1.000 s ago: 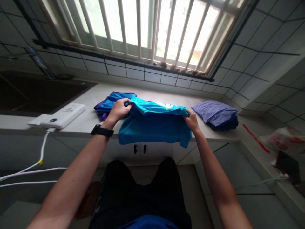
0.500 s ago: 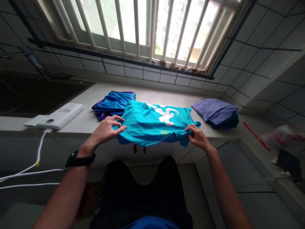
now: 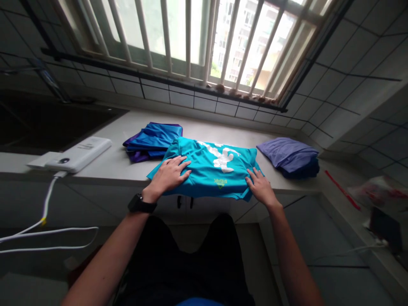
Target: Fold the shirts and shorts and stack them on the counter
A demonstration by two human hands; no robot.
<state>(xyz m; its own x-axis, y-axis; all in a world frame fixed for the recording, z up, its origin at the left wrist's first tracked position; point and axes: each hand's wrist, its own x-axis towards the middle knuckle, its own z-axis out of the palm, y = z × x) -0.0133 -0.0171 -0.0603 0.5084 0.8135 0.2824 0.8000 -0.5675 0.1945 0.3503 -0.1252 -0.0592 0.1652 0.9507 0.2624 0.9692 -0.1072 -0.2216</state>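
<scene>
A turquoise T-shirt (image 3: 207,170) with a white printed figure and small yellow-green lettering lies partly folded on the counter, its near edge hanging over the front. My left hand (image 3: 170,173) rests flat on the shirt's left part, fingers stretched out. On the right part lies my right hand (image 3: 259,185), its fingers spread on the fabric. Behind the shirt's left end sits a folded blue and purple garment (image 3: 153,138). Off to its right is a pile of folded lavender and dark blue cloth (image 3: 288,155).
A white power bank (image 3: 84,153) with a plugged-in white cable (image 3: 47,199) lies at the left, beside a dark sink (image 3: 47,123) with a tap. The counter (image 3: 219,129) runs under a barred window. A red strip (image 3: 342,190) and dark device (image 3: 385,227) are on the right.
My left hand has moved right, from gripping the shirt's left edge to lying on top. My right hand has let go of the right edge and flattened on it. The shirt's front lies smoother.
</scene>
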